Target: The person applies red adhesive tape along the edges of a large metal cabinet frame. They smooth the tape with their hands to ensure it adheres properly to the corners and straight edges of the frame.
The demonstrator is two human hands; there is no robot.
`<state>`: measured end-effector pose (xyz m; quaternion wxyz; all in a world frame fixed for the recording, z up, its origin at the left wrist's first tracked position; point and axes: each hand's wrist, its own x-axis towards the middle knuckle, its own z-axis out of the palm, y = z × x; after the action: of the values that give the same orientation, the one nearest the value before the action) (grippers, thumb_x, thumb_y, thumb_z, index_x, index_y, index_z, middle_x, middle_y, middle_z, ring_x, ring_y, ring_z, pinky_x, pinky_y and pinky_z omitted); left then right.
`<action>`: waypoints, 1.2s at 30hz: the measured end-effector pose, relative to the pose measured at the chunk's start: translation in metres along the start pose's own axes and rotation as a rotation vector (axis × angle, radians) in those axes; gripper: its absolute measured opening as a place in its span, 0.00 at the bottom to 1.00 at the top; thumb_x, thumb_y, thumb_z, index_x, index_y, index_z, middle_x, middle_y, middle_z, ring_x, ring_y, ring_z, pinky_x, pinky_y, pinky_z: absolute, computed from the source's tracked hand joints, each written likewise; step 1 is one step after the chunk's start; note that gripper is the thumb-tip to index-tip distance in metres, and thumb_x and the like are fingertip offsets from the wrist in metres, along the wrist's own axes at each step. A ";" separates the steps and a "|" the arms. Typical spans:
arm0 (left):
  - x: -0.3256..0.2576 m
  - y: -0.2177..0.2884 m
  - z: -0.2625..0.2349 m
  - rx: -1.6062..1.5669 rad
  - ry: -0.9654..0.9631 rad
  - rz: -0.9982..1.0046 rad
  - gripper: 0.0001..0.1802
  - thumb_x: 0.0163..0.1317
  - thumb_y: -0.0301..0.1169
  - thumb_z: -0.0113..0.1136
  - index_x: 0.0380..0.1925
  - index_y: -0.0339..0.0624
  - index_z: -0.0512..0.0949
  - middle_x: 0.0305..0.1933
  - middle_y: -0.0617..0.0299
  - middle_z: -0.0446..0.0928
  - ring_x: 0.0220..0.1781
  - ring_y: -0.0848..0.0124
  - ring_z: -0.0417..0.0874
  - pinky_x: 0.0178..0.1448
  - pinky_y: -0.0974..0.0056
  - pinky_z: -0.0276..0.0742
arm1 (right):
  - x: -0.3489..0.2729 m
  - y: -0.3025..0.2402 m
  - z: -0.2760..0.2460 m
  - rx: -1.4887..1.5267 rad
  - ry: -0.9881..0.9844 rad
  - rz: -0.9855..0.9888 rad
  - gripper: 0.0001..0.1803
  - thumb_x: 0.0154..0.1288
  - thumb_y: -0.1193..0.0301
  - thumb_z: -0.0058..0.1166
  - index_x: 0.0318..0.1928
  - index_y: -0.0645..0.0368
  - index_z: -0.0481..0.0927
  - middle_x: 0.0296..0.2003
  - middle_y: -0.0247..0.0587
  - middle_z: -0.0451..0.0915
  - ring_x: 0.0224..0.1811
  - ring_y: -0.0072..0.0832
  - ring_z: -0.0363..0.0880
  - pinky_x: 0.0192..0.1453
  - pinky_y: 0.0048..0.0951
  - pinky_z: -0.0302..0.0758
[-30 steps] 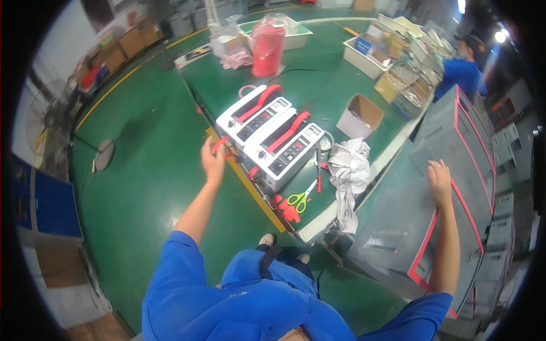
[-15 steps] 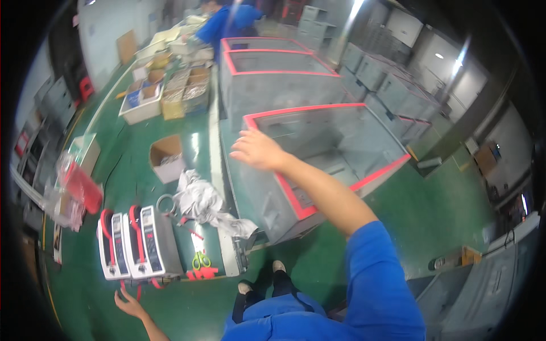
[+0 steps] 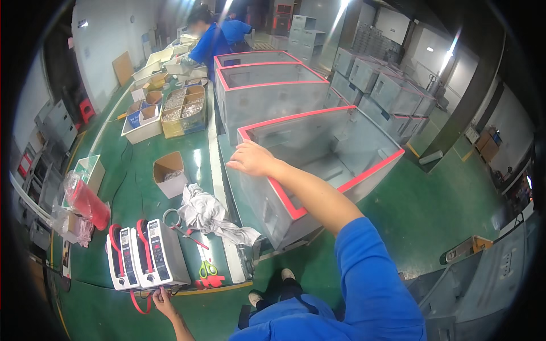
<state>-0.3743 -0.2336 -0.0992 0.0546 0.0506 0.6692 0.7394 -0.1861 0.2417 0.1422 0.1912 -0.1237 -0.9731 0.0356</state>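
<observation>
At the left stand two white tape dispensers (image 3: pixel 161 254) with red tape rolls on top. My left hand (image 3: pixel 163 301) is at the front of the right-hand one, fingers pinched on red tape at its outlet; the fingers hide most of that piece. A loop of red tape (image 3: pixel 139 304) hangs beside the hand. My right hand (image 3: pixel 253 159) lies palm down across the near-left rim of a large grey open-topped box (image 3: pixel 259 207), its fingers stretched out past the outer side. Red tape (image 3: pixel 318 115) edges the box's rim. The hand covers part of that edging.
Green-handled scissors (image 3: pixel 208 268), a crumpled white cloth (image 3: pixel 205 211) and a small carton (image 3: pixel 170 175) lie on the green bench. More red-edged boxes (image 3: pixel 273 94) stand beyond. Two people in blue (image 3: pixel 213 42) are at the far end. Grey crates (image 3: pixel 392 91) are stacked at right.
My left hand has moved right and up to the dispenser's front, and its spread fingers have come together. My right hand stays at the box rim, its fingers closer together. The view has shifted slightly.
</observation>
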 end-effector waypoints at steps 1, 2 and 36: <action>-0.002 0.001 0.001 -0.022 0.011 -0.022 0.11 0.58 0.31 0.58 0.35 0.36 0.69 0.27 0.65 0.71 0.26 0.79 0.70 0.31 0.75 0.67 | -0.001 0.000 -0.001 0.005 -0.008 0.006 0.25 0.64 0.50 0.37 0.35 0.58 0.80 0.38 0.44 0.78 0.49 0.37 0.70 0.60 0.35 0.58; -0.004 0.001 0.003 -0.044 0.021 -0.044 0.11 0.58 0.31 0.58 0.34 0.37 0.69 0.26 0.66 0.71 0.25 0.79 0.70 0.30 0.75 0.67 | -0.001 0.000 -0.003 0.009 -0.015 0.012 0.25 0.64 0.50 0.37 0.34 0.58 0.80 0.37 0.45 0.78 0.48 0.37 0.70 0.60 0.36 0.58; -0.471 0.101 0.337 0.056 -1.129 -0.220 0.05 0.58 0.20 0.53 0.34 0.29 0.73 0.31 0.54 0.78 0.29 0.72 0.79 0.34 0.71 0.76 | -0.484 -0.004 -0.108 0.637 0.127 0.285 0.13 0.57 0.66 0.52 0.41 0.59 0.75 0.29 0.38 0.74 0.33 0.34 0.74 0.36 0.31 0.73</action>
<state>0.1403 0.0179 0.0342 0.4786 0.3690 0.5570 0.5696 0.2879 0.1175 0.0672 0.2734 -0.1945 -0.8723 0.3556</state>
